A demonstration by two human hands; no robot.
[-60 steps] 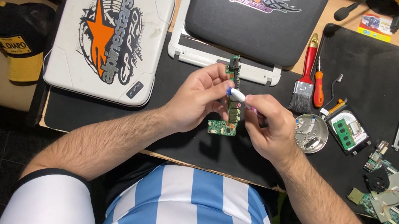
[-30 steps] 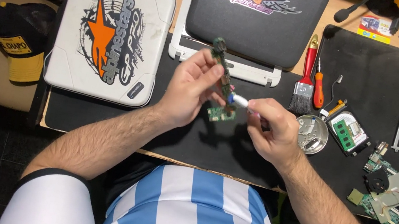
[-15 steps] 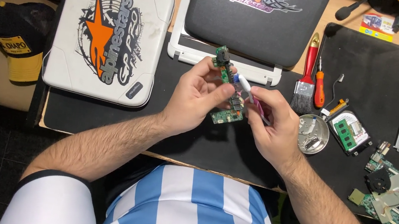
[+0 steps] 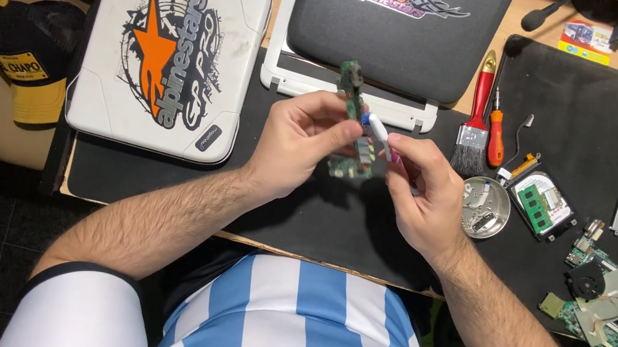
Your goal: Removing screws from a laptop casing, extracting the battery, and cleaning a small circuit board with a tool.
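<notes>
Above the black mat (image 4: 302, 221) on the worktop (image 4: 518, 58), both hands meet over a small green circuit board (image 4: 352, 115). Left hand (image 4: 297, 144) pinches the board between thumb and fingers and holds it nearly on edge, its upper end rising clear of the fingers, its lower end showing below them. Right hand (image 4: 423, 193) is closed around a slim white-tipped tool (image 4: 378, 137) with a pink shaft, gripped like a pen; the tip touches the board's right face.

Behind the hands lies a white laptop (image 4: 348, 94) with a black, stickered case on top. To the left sits a white case (image 4: 170, 45) with an orange star sticker, and beyond it a black and yellow cap (image 4: 27, 57) rests on a beige seat. Just right of the hands lie a red-handled brush (image 4: 476, 116), an orange screwdriver (image 4: 496, 131), a round metal dish (image 4: 485, 208), a drive with a green memory module (image 4: 539, 202), and farther right a cluster of loose boards (image 4: 597, 299).
</notes>
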